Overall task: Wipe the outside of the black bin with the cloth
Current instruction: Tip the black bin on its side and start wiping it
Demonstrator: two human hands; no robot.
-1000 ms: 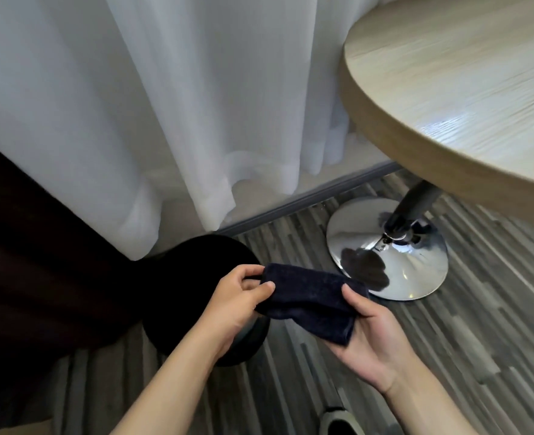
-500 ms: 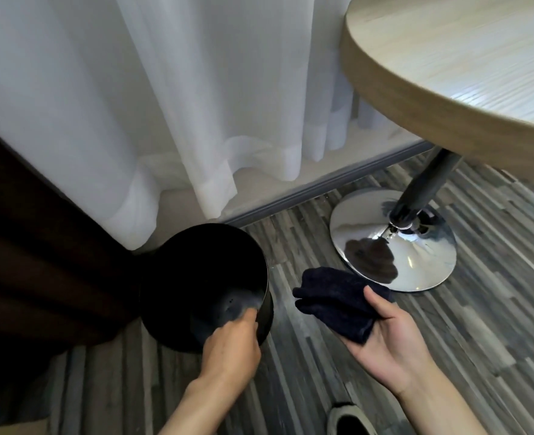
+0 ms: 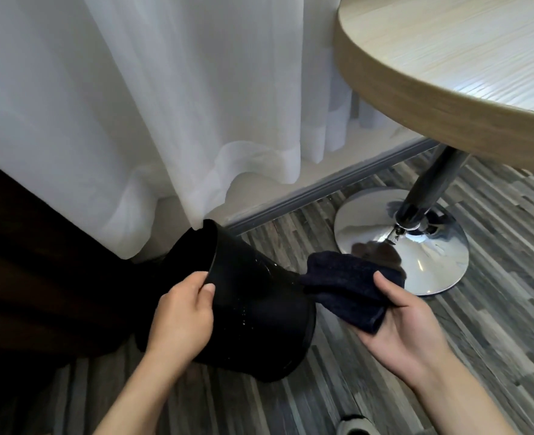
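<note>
The black bin (image 3: 259,312) is tipped over toward the left, its mouth facing the curtain and its base toward me on the floor. My left hand (image 3: 180,315) grips the bin's rim, thumb on the outer wall. My right hand (image 3: 407,321) holds a folded dark navy cloth (image 3: 347,287), whose left edge touches the bin's outer wall. Small pale specks show on the bin's side.
A round wooden table (image 3: 466,73) overhangs at the upper right on a dark post with a shiny chrome base (image 3: 416,259). White sheer curtains (image 3: 165,105) hang behind the bin. A dark piece of furniture (image 3: 23,262) fills the left. A shoe tip (image 3: 353,426) shows at the bottom edge.
My left hand let go of the cloth, took the bin's rim and tilted the bin onto its side. My right hand brought the cloth against the bin's wall.
</note>
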